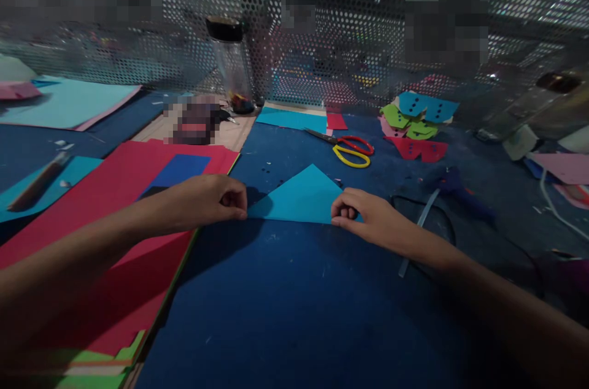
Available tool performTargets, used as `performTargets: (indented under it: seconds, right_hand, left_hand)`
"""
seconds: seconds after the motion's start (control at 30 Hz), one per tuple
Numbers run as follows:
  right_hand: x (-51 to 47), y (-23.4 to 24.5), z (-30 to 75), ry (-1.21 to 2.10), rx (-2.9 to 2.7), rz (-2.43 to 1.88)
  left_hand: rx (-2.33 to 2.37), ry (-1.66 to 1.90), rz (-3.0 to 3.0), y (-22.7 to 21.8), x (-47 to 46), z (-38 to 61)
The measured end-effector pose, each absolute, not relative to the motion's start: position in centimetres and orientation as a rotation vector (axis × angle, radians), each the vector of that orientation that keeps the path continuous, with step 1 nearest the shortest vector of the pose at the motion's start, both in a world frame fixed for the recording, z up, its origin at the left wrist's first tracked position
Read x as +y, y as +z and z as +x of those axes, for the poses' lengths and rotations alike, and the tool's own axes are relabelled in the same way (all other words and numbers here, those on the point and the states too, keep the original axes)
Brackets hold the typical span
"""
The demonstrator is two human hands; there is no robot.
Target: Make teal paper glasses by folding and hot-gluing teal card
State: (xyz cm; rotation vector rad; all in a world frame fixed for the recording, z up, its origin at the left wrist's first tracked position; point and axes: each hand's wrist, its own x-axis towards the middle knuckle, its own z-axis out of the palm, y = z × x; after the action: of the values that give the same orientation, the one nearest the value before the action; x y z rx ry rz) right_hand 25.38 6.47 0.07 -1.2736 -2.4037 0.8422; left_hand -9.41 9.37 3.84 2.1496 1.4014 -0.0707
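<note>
A light-blue paper triangle [304,197] lies flat on the dark blue table [285,297], its point facing away from me. My left hand [209,200] is curled shut and pinches the triangle's left corner. My right hand [363,217] is also closed, pinching the right corner. Both forearms reach in from the bottom edge of the view.
A stack of coloured sheets topped with red [115,242] lies left. Red-and-yellow scissors [352,150] sit beyond the triangle. Cut paper shapes [416,122] lie at back right, a glue gun [458,192] to the right, a clear jar [234,67] before the perforated metal wall [350,27].
</note>
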Motion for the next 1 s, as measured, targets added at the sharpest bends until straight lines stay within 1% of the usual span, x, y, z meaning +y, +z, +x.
performTargets:
  seconds: [0.33,0.53,0.73,1.0]
  right_hand:
    - [6.3,0.6,25.1,0.841,-2.404,-1.293]
    - [6.3,0.6,25.2,0.847,-2.406,-1.292]
    - [6.4,0.4,25.3,0.86,-2.403,-1.284]
    - [6.5,0.0,25.5,0.845,-2.411,-1.262]
  left_hand:
    - [1.397,-0.064,2.145,3.4,9.5,-9.9]
    - [1.258,0.148,2.334,2.8,8.4,-8.9]
    - [1.226,0.296,2.344,1.6,7.1,-6.8]
    - [1.269,0.372,2.37,0.9,6.7,-6.1]
